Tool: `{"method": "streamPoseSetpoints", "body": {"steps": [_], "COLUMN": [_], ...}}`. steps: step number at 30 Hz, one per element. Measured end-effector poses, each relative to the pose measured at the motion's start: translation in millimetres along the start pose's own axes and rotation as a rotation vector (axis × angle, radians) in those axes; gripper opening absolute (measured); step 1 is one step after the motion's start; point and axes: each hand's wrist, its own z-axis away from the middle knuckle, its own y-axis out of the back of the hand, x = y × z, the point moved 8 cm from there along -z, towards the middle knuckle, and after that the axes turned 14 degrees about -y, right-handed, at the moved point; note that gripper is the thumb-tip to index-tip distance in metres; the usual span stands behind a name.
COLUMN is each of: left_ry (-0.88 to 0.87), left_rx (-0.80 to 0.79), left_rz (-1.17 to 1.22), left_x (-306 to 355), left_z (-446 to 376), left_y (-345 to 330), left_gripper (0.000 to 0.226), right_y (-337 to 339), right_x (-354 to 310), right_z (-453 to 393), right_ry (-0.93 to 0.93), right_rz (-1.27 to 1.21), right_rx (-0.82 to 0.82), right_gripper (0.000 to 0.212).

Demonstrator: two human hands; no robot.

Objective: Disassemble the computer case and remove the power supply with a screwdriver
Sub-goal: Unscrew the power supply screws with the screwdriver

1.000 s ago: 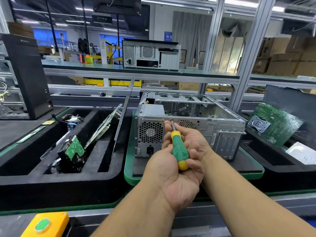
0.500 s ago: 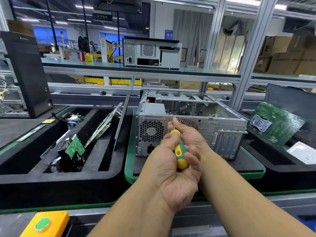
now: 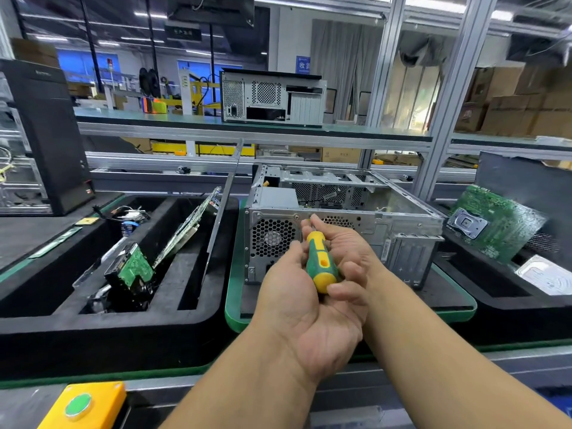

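Observation:
The open grey computer case (image 3: 402, 230) lies on its side on a green-rimmed tray (image 3: 235, 305), its rear facing me. The power supply (image 3: 272, 236), with a honeycomb fan grille, sits in the rear left corner. A screwdriver (image 3: 320, 261) with a green and yellow handle points up at the rear panel's top edge. My left hand (image 3: 297, 308) cups the handle from below and the left. My right hand (image 3: 346, 243) curls around it from the right, one finger stretched along the shaft. The shaft and tip are hidden behind that finger.
A black foam tray (image 3: 123, 329) on the left holds circuit boards (image 3: 136, 267) and a leaning metal side panel (image 3: 223, 199). A green motherboard (image 3: 495, 224) and a hard drive (image 3: 548, 277) lie at the right. A yellow button box (image 3: 80, 404) is near me. Another case (image 3: 272, 97) stands on the shelf.
My right fingers have slid up over the shaft, which was visible a second ago. The handle has turned in my hands. The case has not moved.

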Motion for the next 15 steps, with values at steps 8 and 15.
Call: {"method": "streamPoseSetpoints", "body": {"steps": [8, 15], "left_ry": [-0.048, 0.001], "left_rx": [0.032, 0.026], "left_rz": [-0.057, -0.050], "left_x": [-2.3, -3.8], "left_z": [-1.9, -0.7], "left_y": [1.8, 2.4], "left_gripper": [0.007, 0.029], "right_y": [1.2, 1.8], "right_x": [5.9, 4.5], "right_z": [-4.9, -7.2], "right_ry": [-0.031, -0.047], "right_rz": [-0.075, -0.020], "right_rx": [-0.009, -0.140], "right_gripper": [0.028, 0.032]}}
